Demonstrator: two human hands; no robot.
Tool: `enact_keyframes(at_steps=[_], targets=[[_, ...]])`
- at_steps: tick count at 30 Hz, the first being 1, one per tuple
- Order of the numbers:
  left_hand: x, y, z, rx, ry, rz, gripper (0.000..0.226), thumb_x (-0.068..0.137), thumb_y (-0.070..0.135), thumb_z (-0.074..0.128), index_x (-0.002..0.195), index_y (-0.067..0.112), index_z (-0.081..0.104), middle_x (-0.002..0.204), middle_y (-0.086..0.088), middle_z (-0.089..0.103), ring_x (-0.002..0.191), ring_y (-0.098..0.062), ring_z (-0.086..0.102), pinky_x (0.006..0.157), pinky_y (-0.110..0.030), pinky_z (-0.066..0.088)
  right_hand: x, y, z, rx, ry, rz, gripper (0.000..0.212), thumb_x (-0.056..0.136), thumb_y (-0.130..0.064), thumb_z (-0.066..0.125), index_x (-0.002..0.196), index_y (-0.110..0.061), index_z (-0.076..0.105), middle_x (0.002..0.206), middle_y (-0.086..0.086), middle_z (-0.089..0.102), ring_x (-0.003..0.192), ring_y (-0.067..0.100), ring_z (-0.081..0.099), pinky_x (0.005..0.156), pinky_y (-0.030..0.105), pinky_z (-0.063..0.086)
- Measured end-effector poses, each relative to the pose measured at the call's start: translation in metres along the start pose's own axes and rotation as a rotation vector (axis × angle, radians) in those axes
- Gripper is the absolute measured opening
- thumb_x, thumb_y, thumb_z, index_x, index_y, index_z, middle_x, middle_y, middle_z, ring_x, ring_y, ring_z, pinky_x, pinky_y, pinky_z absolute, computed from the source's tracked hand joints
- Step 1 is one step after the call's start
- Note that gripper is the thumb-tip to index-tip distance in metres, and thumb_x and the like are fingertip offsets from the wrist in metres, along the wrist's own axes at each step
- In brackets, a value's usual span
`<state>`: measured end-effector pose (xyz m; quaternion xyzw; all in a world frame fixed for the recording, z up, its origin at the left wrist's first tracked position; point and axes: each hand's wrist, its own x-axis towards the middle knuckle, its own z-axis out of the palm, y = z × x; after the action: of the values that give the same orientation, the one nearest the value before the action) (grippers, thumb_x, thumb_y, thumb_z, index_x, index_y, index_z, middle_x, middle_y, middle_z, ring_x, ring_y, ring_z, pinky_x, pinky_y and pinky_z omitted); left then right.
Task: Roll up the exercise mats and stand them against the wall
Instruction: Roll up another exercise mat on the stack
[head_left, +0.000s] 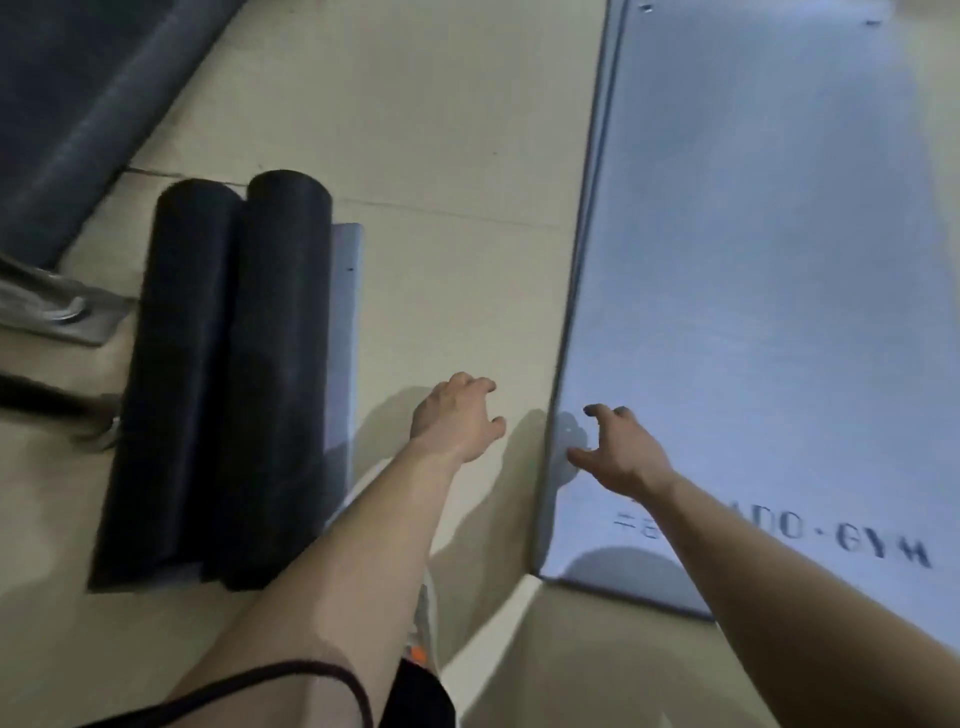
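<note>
both hands empty, fingers spread: right hand (621, 457) over flat grey mat (753, 312) edge, left hand (457, 423) over floor (441, 156). one-sided grip risks crooked, loose roll.

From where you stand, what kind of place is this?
Most likely a gym floor. A flat grey mat carries lettering ending in "GYM", two black rolled mats lie beside it, and dark padded equipment sits nearby.
</note>
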<state>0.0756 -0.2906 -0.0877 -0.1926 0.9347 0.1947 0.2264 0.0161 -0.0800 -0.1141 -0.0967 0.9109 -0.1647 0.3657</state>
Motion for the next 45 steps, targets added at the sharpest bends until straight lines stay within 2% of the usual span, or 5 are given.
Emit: enact_keyframes(at_steps=[14,23,29,40,45], targets=[[-0.048,0.195,0.229,0.702,-0.338,0.509,0.133,0.074,0.066,0.078,0.160,0.026,-0.015,0.166,-0.015,-0.025,0.151,-0.052,-0.015,0.120,-0.067,0.013,-0.105,0.323,0.032,-0.535,0.063,0.114,0.111,0.070,-0.030,0.088,0.151,-0.033,0.013,0.152,0.005,0.021,0.136,0.035,0.033,0.092,0.043,0.054],[-0.035,0.207,0.137,0.317,-0.511,0.473,0.044,0.078,0.058,0.071,0.116,0.036,0.071,0.122,0.005,0.069,0.111,-0.021,0.064,0.095,-0.034,0.052,-0.114,0.318,-0.049,-0.088,-0.115,0.079,0.038,0.087,-0.025,0.074,0.125,-0.024,0.071,0.127,0.002,0.071,0.113,0.022,0.066,0.093,0.031,0.052],[-0.019,0.222,0.104,0.238,0.151,0.458,0.022,0.099,0.045,0.060,0.115,0.031,0.065,0.109,0.004,0.070,0.100,-0.025,0.064,0.079,-0.037,0.051,-0.099,0.287,-0.075,-0.277,0.770,0.169,0.024,0.088,-0.032,0.074,0.096,-0.011,0.066,0.098,0.015,0.064,0.090,0.040,0.057,0.079,0.044,0.034],[0.001,0.201,0.194,0.445,0.208,0.615,0.087,0.068,0.063,0.077,0.132,0.008,0.060,0.126,-0.013,0.058,0.106,-0.033,0.057,0.101,-0.046,0.047,-0.051,0.319,-0.034,-0.539,0.424,0.049,0.095,0.065,-0.077,0.069,0.138,-0.018,0.051,0.147,0.017,0.046,0.141,0.044,0.032,0.116,0.060,0.019],[0.001,0.189,0.217,0.444,0.153,0.634,0.085,0.052,0.053,0.096,0.120,0.008,0.070,0.105,-0.007,0.068,0.090,-0.028,0.066,0.087,-0.039,0.056,-0.054,0.343,-0.013,-0.634,0.335,-0.001,0.064,0.076,-0.028,0.080,0.134,-0.015,0.057,0.131,0.016,0.060,0.125,0.043,0.049,0.107,0.057,0.034]])
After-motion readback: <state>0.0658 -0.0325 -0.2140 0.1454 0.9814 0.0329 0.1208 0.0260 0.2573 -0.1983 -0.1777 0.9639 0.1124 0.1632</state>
